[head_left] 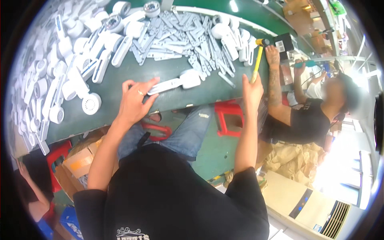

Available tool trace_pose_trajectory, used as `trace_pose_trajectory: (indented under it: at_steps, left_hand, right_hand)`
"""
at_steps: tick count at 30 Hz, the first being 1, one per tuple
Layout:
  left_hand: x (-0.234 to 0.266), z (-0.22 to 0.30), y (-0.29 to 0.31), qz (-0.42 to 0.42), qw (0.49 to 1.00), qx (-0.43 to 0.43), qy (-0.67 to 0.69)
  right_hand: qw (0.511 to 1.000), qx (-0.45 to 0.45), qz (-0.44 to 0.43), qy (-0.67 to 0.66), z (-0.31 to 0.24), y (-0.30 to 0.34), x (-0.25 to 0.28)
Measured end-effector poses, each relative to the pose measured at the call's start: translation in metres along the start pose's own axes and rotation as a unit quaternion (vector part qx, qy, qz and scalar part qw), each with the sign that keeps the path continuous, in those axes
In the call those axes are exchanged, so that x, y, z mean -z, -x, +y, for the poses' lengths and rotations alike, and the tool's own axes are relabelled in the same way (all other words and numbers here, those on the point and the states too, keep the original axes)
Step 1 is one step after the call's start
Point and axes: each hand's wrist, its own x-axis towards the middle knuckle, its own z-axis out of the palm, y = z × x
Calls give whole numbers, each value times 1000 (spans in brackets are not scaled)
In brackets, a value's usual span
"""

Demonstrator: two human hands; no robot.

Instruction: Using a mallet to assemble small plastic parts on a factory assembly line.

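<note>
Both hands at bench edge: left hand pins white part; right hand grips hammer.

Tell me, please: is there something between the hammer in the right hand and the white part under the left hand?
Nothing visible. The right hand holds the yellow-handled hammer up at the table edge. Between it and the white part, which the left hand touches, lies only bare green table. The grey strips lie farther back.
</note>
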Motion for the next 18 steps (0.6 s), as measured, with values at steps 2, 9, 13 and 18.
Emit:
trace_pose_trajectory:
  at_steps: [2,9,13,18]
  left_hand:
    - [1,-1,3,-6,1000,-2,-2]
    - [2,6,-2,11,999,-18,44]
    - [1,2,3,53,996,-72,3]
    - [7,-4,8,66,984,-159,-45]
  right_hand:
    - [999,-29,13,10,27,-52,-29]
    - [996,-64,54,6,79,-116,-43]
    - [990,17,134,-48,56,-52,0]
    - [968,-47,-9,-247,2,35,36]
